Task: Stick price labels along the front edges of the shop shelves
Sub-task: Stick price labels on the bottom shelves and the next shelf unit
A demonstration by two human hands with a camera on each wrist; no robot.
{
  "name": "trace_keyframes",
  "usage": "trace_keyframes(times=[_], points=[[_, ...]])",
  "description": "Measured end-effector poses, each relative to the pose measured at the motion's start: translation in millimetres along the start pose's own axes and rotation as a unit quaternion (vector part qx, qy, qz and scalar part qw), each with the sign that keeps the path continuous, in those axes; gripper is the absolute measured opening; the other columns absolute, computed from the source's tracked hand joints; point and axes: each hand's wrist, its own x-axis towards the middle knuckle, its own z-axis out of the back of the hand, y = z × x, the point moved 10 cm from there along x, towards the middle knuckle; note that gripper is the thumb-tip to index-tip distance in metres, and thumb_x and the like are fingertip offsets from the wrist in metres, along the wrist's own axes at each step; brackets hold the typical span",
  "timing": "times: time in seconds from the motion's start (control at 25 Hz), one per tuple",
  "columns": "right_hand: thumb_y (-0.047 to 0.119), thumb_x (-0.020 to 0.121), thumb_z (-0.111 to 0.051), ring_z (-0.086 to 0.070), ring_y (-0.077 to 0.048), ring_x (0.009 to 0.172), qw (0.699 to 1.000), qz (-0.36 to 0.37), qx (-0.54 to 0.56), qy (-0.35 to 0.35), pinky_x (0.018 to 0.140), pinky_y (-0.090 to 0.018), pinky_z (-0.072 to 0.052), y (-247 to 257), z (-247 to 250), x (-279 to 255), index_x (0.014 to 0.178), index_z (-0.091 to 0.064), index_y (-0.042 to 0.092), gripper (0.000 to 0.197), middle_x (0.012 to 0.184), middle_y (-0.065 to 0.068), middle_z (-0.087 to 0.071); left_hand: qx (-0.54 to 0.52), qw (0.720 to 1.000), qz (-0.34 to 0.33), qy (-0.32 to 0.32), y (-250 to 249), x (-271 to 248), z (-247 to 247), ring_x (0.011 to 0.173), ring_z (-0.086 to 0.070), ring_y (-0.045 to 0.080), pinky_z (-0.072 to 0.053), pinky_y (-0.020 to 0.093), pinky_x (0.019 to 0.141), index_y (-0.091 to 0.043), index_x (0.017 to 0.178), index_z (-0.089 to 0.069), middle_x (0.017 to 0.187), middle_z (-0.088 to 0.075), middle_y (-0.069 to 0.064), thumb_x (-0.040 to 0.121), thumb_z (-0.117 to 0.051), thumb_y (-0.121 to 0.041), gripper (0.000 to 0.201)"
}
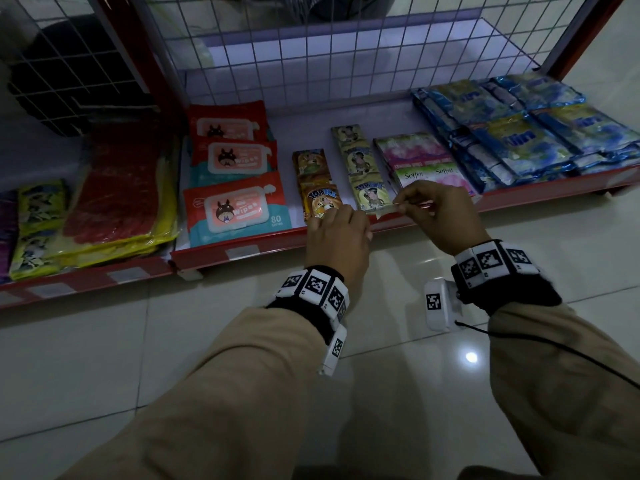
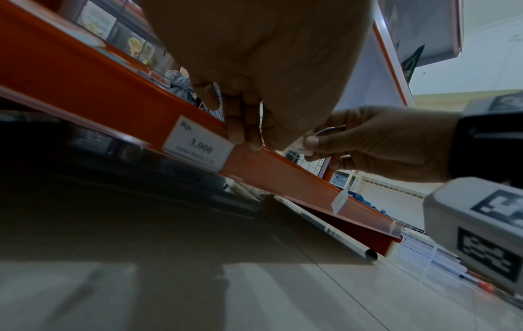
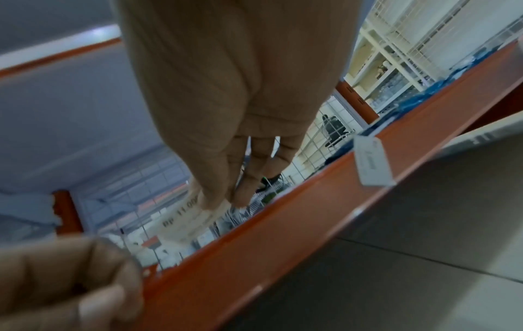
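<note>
My right hand pinches a white price label between thumb and fingertips, just above the red front edge of the shelf. In the right wrist view the label reads "Rp 11.00" and hangs from my right hand. My left hand is beside it, with curled fingers gripping the top lip of the front edge. In the left wrist view my left hand sits just right of a stuck label that reads "Rp. 3.000".
The shelf holds wet wipe packs, drink sachets, tissue packs and blue packs, with a wire mesh back. Another label sits further right on the edge. A glossy tiled floor lies below.
</note>
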Motion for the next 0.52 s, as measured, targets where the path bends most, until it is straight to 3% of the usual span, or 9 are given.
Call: trace_keyframes(times=[0.08,0.12,0.28,0.4,0.52], points=[[0.007,0.086,-0.065,-0.064,-0.013,0.081,1.000,0.004,-0.006,-0.005,0.072,-0.008,-0.046,-3,-5,-1,0.090,-0.070,0.015,0.010,0.084,0.001,-0.069,0.007,1.000,0.004,-0.002,-1,-1,-1,0.113,-0.042,0.023,-0.029,0.039,0.093,-0.022,0.113,-0.053,0.118,-0.051,0.000,0.096,-0.043,-0.031,0.022],[0.007,0.086,-0.065,-0.063,-0.015,0.082,1.000,0.010,-0.015,-0.008,0.071,-0.009,-0.045,-4,-7,-1,0.090,-0.070,0.015,0.010,0.085,-0.001,-0.069,0.010,1.000,0.006,-0.002,-1,-2,-1,0.114,-0.042,0.023,-0.029,0.039,0.093,-0.022,0.116,-0.052,0.119,-0.051,0.000,0.095,-0.044,-0.031,0.024],[0.008,0.084,-0.066,-0.054,-0.028,0.091,0.998,0.019,-0.064,-0.006,0.078,-0.034,-0.042,-11,-15,-3,0.093,-0.071,0.013,0.011,0.090,-0.007,-0.064,0.006,1.000,0.012,-0.006,-2,-2,-1,0.118,-0.040,0.023,-0.029,0.040,0.093,-0.024,0.128,-0.044,0.124,-0.049,0.000,0.094,-0.046,-0.034,0.036],[0.005,0.083,-0.066,-0.052,-0.032,0.092,0.996,0.023,-0.083,-0.003,0.080,-0.038,-0.042,-12,-19,-6,0.094,-0.071,0.012,0.014,0.090,-0.008,-0.063,0.030,1.000,0.003,0.003,-5,0,-4,0.120,-0.037,0.024,-0.029,0.042,0.094,-0.027,0.133,-0.041,0.126,-0.047,0.001,0.094,-0.046,-0.036,0.041],[0.003,0.082,-0.065,-0.051,-0.032,0.091,0.992,0.047,-0.119,-0.004,0.075,-0.034,-0.036,-10,-21,-9,0.094,-0.070,0.010,0.014,0.091,-0.011,-0.063,0.041,0.999,-0.003,0.002,-6,-1,-5,0.118,-0.038,0.026,-0.030,0.043,0.092,-0.027,0.128,-0.046,0.123,-0.046,0.003,0.093,-0.047,-0.034,0.036]])
